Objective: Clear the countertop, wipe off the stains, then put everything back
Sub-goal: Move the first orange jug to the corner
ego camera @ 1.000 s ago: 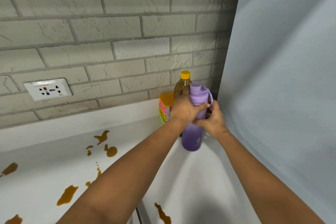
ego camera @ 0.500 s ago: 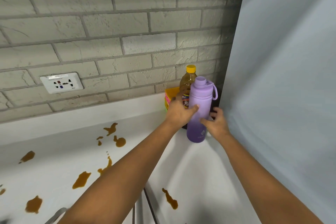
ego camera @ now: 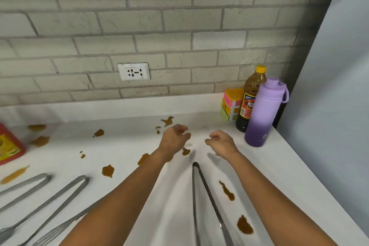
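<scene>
A purple water bottle stands upright in the far right corner of the white countertop, beside a brown bottle with a yellow cap and a stack of coloured containers. My left hand and my right hand hover over the middle of the counter, fingers loosely curled, holding nothing. Brown stains are scattered across the counter. Metal tongs lie between my forearms.
More metal tongs and a fork lie at the front left. A red packet sits at the left edge. A pale panel closes off the right side. A wall socket is on the brick wall.
Both hands let go of the purple bottle, which now stands in the corner, and drew back left toward the middle of the counter. The view swung left and pulled back.
</scene>
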